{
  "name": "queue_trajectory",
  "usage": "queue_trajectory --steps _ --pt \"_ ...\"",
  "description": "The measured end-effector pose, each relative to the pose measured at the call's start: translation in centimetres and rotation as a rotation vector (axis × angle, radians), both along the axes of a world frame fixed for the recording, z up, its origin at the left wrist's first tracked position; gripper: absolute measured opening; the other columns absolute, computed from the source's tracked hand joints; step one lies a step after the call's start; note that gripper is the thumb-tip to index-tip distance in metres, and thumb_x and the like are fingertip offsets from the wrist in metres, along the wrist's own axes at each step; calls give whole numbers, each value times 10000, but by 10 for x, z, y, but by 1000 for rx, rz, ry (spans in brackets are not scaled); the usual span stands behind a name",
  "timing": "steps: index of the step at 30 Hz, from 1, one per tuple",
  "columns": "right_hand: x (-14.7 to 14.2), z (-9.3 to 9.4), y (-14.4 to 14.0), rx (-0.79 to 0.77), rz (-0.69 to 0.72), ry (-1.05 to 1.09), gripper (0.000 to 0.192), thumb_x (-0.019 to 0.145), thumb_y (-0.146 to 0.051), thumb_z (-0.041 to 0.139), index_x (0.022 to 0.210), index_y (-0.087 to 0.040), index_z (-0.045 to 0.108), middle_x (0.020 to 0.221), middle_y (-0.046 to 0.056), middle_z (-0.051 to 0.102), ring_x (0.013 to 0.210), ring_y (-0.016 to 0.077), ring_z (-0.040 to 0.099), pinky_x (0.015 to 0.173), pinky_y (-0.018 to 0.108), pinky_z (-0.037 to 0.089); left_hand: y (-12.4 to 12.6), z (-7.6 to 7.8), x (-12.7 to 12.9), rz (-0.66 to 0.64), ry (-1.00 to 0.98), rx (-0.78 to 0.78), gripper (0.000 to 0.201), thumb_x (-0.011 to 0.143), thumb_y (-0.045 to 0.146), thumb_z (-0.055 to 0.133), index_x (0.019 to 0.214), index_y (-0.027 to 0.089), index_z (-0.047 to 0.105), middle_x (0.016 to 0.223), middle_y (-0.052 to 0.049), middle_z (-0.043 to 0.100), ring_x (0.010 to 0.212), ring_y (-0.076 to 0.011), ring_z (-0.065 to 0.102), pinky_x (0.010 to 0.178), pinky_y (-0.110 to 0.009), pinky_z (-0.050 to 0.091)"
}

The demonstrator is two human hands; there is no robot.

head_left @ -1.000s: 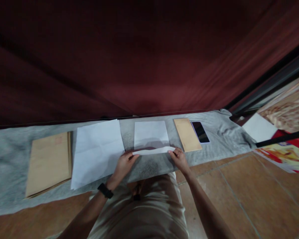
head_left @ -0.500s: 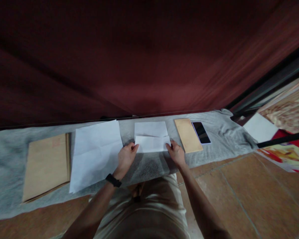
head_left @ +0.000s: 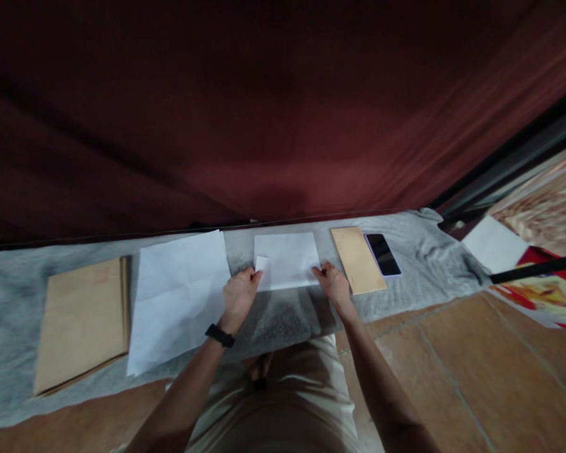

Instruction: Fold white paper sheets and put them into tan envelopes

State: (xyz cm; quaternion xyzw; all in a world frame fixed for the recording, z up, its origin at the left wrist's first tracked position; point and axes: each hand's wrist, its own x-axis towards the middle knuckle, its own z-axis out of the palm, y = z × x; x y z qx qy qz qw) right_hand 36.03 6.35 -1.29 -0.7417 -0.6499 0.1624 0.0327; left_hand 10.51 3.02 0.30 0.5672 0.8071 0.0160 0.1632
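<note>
Since a second ago, the near flap of the white sheet has travelled from standing up at the near side to lying flat over the far part, so the paper now reads as one folded rectangle; both hands have followed it toward the far edge.

From the head camera, the only view, my left hand has its fingers curled at the folded sheet's near left corner, pinching it, with a small dog-eared bit of paper showing just above the fingertips. My right hand rests at the near right corner with its fingertips pressed down on the paper's edge; I cannot tell whether it grips or only presses. A black watch sits on my left wrist.

The folded sheet lies on the grey cloth that covers the floor, close to its far edge by the dark red curtain. Just left of it lies a large unfolded white sheet, creased, and further left, near the cloth's left end, a brown envelope. Just right of my right hand lies a narrow tan envelope, and a black phone lies beside it, the two touching or nearly so. Near the right end, past the cloth, another white paper lies.
</note>
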Motion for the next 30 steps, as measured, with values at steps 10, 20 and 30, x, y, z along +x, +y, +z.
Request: queue_trajectory --steps 10,20,30 --pt "-9 -12 10 177 30 -122 379 1024 -520 522 1011 -180 691 906 126 784 859 230 757 733 272 479 18 -7 -2 6 10 48 413 1011 526 429 1010 233 721 923 -106 766 927 -273 730 727 -314 493" --pt "-17 -13 34 294 47 -146 361 1021 -484 547 1023 -151 687 969 156 776 913 249 727 852 326 436 43 -3 -2 -1 17 81 402 1022 478 421 1043 212 720 973 -120 765 954 -268 719 769 -322 496" --pt "-21 -23 55 383 65 -140 349 1023 -448 532 1070 -126 659 1025 179 741 1000 289 662 918 384 410 71 -10 -8 5 12 88 400 1022 459 409 1078 205 712 1019 -136 766 985 -287 720 804 -346 504"
